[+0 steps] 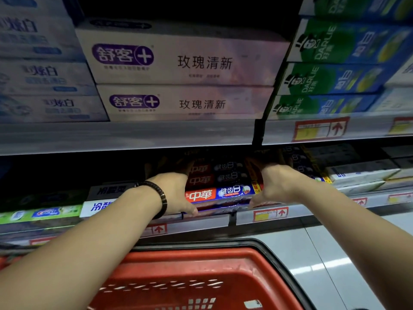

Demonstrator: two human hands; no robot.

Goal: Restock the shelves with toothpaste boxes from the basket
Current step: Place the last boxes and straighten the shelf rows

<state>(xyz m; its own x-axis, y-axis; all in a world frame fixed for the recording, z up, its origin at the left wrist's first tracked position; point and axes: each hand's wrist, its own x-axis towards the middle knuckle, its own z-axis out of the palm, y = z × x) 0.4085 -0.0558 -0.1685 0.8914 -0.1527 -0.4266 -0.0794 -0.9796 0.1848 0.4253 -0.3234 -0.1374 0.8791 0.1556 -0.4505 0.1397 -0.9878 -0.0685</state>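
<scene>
Could skew the stack of toothpaste boxes (pixel 220 193) by pressing harder on one end than the other, or shove it sideways into the white boxes (pixel 362 173) on the right. Could also drive it too far back into the dark under the upper shelf (pixel 125 135), leaving a ragged front, or knock the top box loose by lifting the wrists too quickly.

Bracketing that stack on the lower shelf (pixel 324 203), one hand at each end. Left hand (pixel 176 191): laid against the left end, fingers stretched away into the shadow, thumb spread low along the near edge by the price rail. Right hand (pixel 279 184): mirrored at the right end, fingers straight and reaching far, thumb angled down toward the near bottom box. Pressing rather than gripping, apparently, though too dim at the fingertips to be sure. Wearing a dark beaded bracelet (pixel 161 193) on the left wrist.

Nearest and lowest: a red basket (pixel 201 265), showing no boxes in its visible part.
</scene>
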